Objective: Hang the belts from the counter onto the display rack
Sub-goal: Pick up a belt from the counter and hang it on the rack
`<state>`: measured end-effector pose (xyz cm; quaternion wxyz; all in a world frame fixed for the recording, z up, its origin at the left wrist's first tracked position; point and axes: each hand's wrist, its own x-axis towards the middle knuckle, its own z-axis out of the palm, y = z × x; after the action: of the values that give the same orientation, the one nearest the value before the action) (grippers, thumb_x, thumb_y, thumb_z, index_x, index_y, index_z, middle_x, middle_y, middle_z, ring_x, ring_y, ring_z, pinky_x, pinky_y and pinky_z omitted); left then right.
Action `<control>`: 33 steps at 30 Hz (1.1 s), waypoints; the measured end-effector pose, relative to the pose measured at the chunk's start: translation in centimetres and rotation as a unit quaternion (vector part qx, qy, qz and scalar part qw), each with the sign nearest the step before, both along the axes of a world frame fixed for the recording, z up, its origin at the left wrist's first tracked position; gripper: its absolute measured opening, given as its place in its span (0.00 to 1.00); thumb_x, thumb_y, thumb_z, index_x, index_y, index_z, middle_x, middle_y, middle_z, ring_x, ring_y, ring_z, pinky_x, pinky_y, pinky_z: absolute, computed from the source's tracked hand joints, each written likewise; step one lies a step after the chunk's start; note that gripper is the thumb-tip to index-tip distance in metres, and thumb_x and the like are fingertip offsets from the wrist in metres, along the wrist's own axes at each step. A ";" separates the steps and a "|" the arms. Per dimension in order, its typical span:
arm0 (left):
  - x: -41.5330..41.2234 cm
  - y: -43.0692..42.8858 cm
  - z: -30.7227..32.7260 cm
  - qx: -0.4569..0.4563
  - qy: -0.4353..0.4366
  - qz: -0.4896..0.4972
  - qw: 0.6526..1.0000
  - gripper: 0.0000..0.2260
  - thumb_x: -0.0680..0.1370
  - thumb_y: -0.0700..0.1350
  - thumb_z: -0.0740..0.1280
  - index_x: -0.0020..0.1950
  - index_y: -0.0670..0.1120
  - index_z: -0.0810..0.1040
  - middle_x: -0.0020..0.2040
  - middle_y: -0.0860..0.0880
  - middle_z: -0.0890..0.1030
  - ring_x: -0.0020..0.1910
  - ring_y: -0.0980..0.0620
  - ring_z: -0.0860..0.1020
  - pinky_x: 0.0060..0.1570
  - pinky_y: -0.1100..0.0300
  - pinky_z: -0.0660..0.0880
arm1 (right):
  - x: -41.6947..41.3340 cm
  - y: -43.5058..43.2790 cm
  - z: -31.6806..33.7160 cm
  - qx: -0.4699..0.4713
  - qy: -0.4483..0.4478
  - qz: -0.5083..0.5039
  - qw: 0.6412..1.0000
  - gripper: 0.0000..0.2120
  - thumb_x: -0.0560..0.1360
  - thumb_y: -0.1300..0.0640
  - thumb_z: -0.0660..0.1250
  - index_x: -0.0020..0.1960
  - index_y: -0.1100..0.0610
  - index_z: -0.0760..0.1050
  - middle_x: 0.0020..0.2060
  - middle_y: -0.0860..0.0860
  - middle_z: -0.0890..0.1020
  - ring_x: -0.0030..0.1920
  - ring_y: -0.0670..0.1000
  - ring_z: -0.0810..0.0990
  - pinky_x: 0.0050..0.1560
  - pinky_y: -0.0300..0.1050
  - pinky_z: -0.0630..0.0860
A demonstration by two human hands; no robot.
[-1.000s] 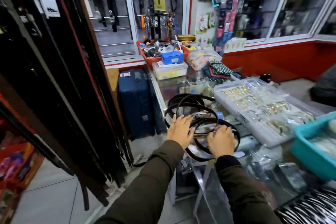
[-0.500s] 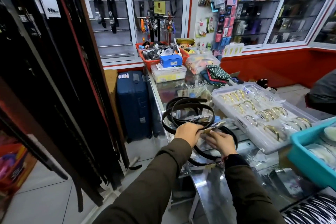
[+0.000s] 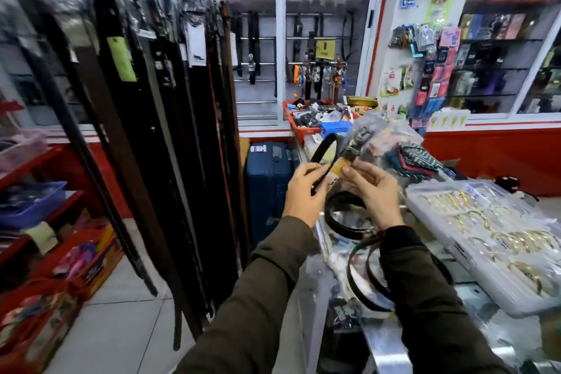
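Observation:
I hold one black belt (image 3: 324,147) up above the glass counter (image 3: 382,343), its buckle end wrapped in clear plastic. My left hand (image 3: 303,191) grips the strap. My right hand (image 3: 372,191) pinches the belt's tan tag and plastic-wrapped buckle. More coiled black belts (image 3: 343,215) lie on the counter below my hands, partly hidden by my right sleeve. The display rack (image 3: 158,118) stands to the left, full of long dark belts hanging down to the floor.
A clear tray of gold bangles (image 3: 485,240) sits on the counter at right. A blue suitcase (image 3: 267,188) stands between rack and counter. A red basket (image 3: 296,127) of goods sits at the counter's far end. Red shelves (image 3: 36,200) with boxes are at far left.
Both hands have lifted one belt off the coiled pile, up above the counter. The view has turned up and left toward the rack.

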<state>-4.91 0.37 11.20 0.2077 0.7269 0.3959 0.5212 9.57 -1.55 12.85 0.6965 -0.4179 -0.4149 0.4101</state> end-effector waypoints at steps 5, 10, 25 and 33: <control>-5.2 -0.3 2.1 0.035 -0.042 0.090 0.994 0.14 0.80 0.40 0.68 0.66 0.45 0.81 0.58 0.45 0.76 0.57 0.56 0.73 0.64 0.63 0.72 | -5.3 2.4 2.7 0.044 -0.073 0.091 0.992 0.11 0.76 0.66 0.69 0.58 0.66 0.77 0.44 0.55 0.85 0.40 0.42 0.85 0.43 0.36 0.82; -10.4 -0.7 4.7 0.007 -0.120 0.095 0.988 0.11 0.78 0.40 0.71 0.60 0.43 0.84 0.56 0.46 0.85 0.55 0.53 0.82 0.59 0.64 0.76 | -10.1 3.5 4.8 0.076 -0.066 0.145 0.984 0.06 0.76 0.65 0.70 0.53 0.60 0.79 0.45 0.54 0.86 0.44 0.45 0.86 0.45 0.39 0.84; -23.5 -1.7 14.8 0.033 -0.345 0.133 0.928 0.07 0.76 0.37 0.73 0.52 0.46 0.86 0.45 0.48 0.88 0.47 0.52 0.86 0.55 0.44 0.82 | -25.7 4.4 15.5 0.160 -0.021 0.299 0.940 0.11 0.75 0.66 0.71 0.57 0.64 0.82 0.45 0.54 0.88 0.47 0.49 0.87 0.46 0.42 0.83; -30.8 -3.6 22.0 0.088 -0.371 0.183 0.906 0.12 0.76 0.40 0.73 0.58 0.39 0.84 0.51 0.42 0.86 0.46 0.53 0.86 0.47 0.60 0.84 | -34.0 3.4 23.2 0.196 -0.040 0.340 0.919 0.12 0.74 0.66 0.72 0.57 0.66 0.81 0.40 0.54 0.86 0.38 0.45 0.86 0.41 0.40 0.84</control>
<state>-35.67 -3.27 33.20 0.1756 0.4109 0.3688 0.8151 -24.44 1.90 36.01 0.5661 -0.1230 -0.6311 0.5159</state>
